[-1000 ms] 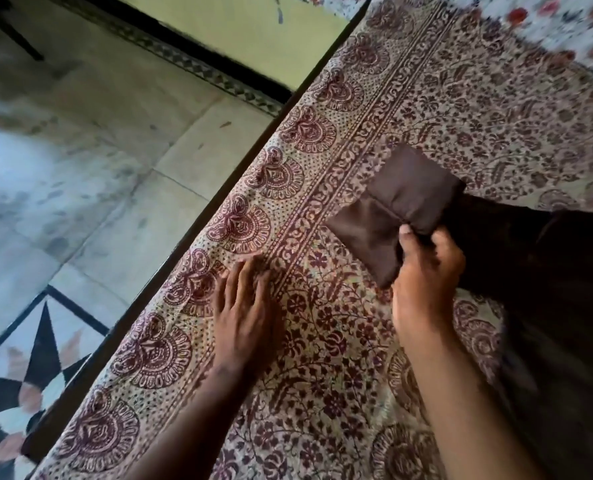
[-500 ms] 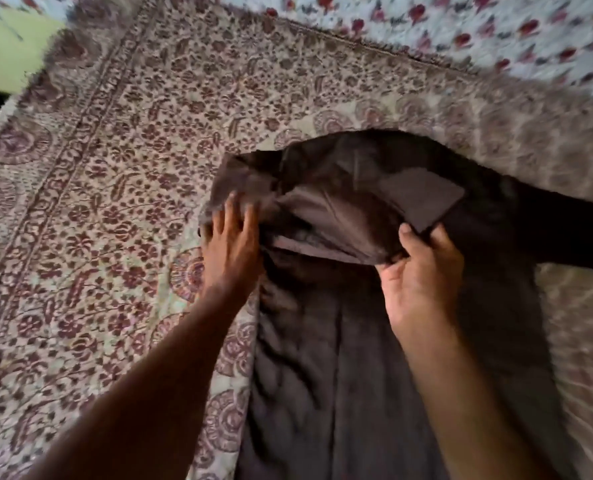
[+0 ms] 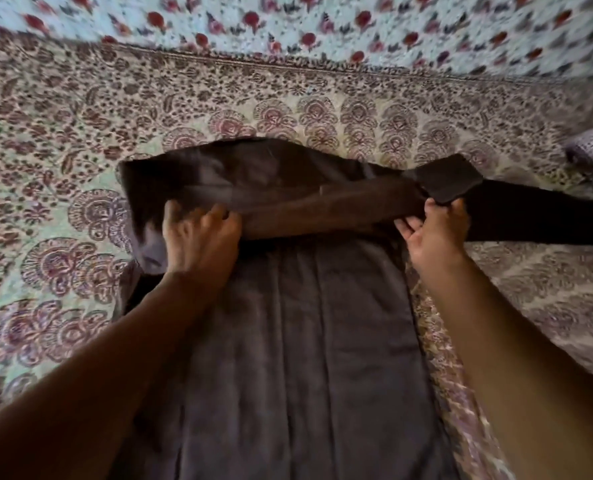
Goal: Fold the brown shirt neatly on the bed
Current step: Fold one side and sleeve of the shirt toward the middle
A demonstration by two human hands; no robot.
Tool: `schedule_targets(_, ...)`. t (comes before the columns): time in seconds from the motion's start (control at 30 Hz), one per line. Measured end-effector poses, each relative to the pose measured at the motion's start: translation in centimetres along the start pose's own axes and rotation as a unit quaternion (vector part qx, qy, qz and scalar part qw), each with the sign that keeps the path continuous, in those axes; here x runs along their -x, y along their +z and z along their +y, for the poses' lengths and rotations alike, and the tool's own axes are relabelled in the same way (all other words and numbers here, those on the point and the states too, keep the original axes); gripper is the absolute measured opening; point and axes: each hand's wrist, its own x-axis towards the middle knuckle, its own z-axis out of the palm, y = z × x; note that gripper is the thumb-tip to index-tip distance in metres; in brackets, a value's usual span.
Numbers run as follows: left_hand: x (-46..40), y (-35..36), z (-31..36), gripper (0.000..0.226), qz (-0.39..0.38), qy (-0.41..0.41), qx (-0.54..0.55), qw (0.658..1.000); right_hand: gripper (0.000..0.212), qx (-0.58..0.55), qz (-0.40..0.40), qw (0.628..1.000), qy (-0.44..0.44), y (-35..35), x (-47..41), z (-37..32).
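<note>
Brown shirt (image 3: 288, 341) lies spread lengthwise on the patterned bed (image 3: 63, 133), one sleeve folded across its chest, the left hand (image 3: 201, 237) gripping that fold with curled fingers, the right hand (image 3: 433, 230) pinching the cuff, both forearms reaching forward.

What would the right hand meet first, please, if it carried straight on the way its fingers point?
Probably the cuff of the folded sleeve that the right hand already pinches; beyond it, the patterned bedspread.

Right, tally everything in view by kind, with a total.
Shirts: 1, the brown shirt
Bedcovers: 2, the paisley cover and the floral cover
Hands: 2, the left hand and right hand, both gripping the shirt
Total: 5
</note>
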Motion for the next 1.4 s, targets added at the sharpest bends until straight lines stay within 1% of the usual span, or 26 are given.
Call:
schedule_targets(0.1,-1.9,-0.4,3.6,0.017,-0.006,-0.001,0.05,0.999,0.025,0.019,0.013,1.0,0.002,-1.3,-3.6,-1.7)
schedule_targets(0.2,-3.6,-0.6,6.7,0.019,0.003,0.012,0.073,0.997,0.045,-0.009,0.024,1.0,0.005,-2.3,-6.8,-3.3)
schedule_targets(0.3,-5.0,-0.2,8.8,0.018,-0.009,0.022,0.093,0.995,0.046,-0.032,0.046,0.998,0.016,-3.2,-8.8,-3.8)
schedule_targets(0.37,-5.7,0.1,9.7,0.017,-0.03,0.024,0.093,0.995,0.046,-0.018,0.058,0.998,0.028,-3.6,-9.3,-3.2)
schedule_targets(0.4,-5.8,0.3,10.1,0.017,-0.041,0.026,0.089,0.995,0.052,-0.007,0.062,0.997,0.04,-3.7,-9.3,-2.8)
schedule_targets(0.47,-5.8,0.9,10.6,0.019,-0.072,0.021,0.07,0.995,0.076,0.015,0.073,0.996,0.047,-3.7,-9.5,-1.3)
schedule_targets(0.5,-5.7,1.1,10.8,0.022,-0.083,0.017,0.061,0.994,0.085,0.031,0.081,0.996,0.038,-3.6,-9.5,-0.7)
schedule_targets(0.53,-5.6,1.2,11.0,0.025,-0.094,0.015,0.058,0.994,0.089,0.048,0.094,0.994,0.022,-3.4,-9.4,-0.2)
schedule_targets(0.63,-5.2,1.5,11.3,0.028,-0.115,0.017,0.066,0.991,0.083,0.012,0.145,0.989,-0.012,-3.3,-9.8,0.2)
schedule_targets(0.67,-5.1,1.6,11.2,0.027,-0.12,0.021,0.07,0.99,0.084,0.023,0.154,0.988,-0.017,-3.4,-10.1,0.3)
schedule_targets(0.73,-5.0,2.2,11.0,0.028,-0.121,0.031,0.104,0.987,0.083,0.108,0.162,0.98,-0.026,-3.8,-10.3,0.3)
schedule_targets(0.77,-5.0,2.7,10.7,0.034,-0.133,0.034,0.139,0.981,0.078,0.152,0.17,0.973,-0.036,-3.8,-9.9,0.3)
schedule_targets(0.87,-4.6,3.5,9.5,0.06,-0.178,0.05,0.288,0.939,0.063,0.248,0.18,0.948,-0.084,-3.9,-8.4,1.2)
schedule_targets(0.93,-3.7,3.4,8.9,0.064,-0.153,0.047,0.369,0.916,0.066,0.325,0.178,0.919,-0.135,-3.5,-6.5,2.1)
schedule_targets(0.97,-3.0,3.3,8.5,0.061,-0.128,0.04,0.384,0.914,0.067,0.372,0.164,0.9,-0.16,-3.3,-5.2,2.8)
schedule_targets(1.0,-2.0,3.3,8.1,0.057,-0.102,0.032,0.378,0.919,0.063,0.429,0.143,0.873,-0.181,-2.9,-4.0,3.7)
schedule_targets(1.03,-0.9,3.2,7.6,0.053,-0.081,0.02,0.352,0.932,0.055,0.499,0.12,0.835,-0.197,-2.5,-3.0,4.5)
schedule_targets(1.1,1.8,3.4,6.6,0.045,-0.066,-0.01,0.284,0.957,0.037,0.63,0.074,0.745,-0.207,-2.2,-1.9,5.8)
schedule_targets(1.13,3.3,3.4,6.0,0.042,-0.068,-0.023,0.267,0.961,0.035,0.675,0.057,0.706,-0.207,-2.0,-1.5,6.1)
schedule_targets(1.17,5.1,3.5,5.4,0.04,-0.074,-0.036,0.262,0.961,0.036,0.704,0.046,0.68,-0.202,-2.0,-1.3,6.5)
schedule_targets(1.2,6.9,3.5,4.9,0.039,-0.08,-0.047,0.262,0.961,0.037,0.718,0.045,0.666,-0.199,-1.9,-1.0,6.8)
schedule_targets(1.27,10.7,3.5,4.1,0.04,-0.102,-0.068,0.26,0.958,0.038,0.724,0.04,0.655,-0.215,-2.0,-0.3,7.5)
schedule_targets(1.3,12.7,3.3,3.7,0.045,-0.116,-0.085,0.257,0.956,0.037,0.728,0.029,0.636,-0.253,-2.1,0.5,8.2)
schedule_targets(1.33,14.8,2.9,3.2,0.05,-0.123,-0.104,0.251,0.954,0.038,0.731,0.005,0.609,-0.31,-2.3,1.7,9.0)
schedule_targets(1.37,16.8,2.6,2.8,0.053,-0.128,-0.125,0.245,0.953,0.038,0.729,-0.036,0.58,-0.362,-2.4,2.9,9.9)
schedule_targets(1.4,18.7,2.2,2.6,0.055,-0.137,-0.145,0.235,0.951,0.04,0.727,-0.093,0.555,-0.394,-2.6,3.9,10.7)
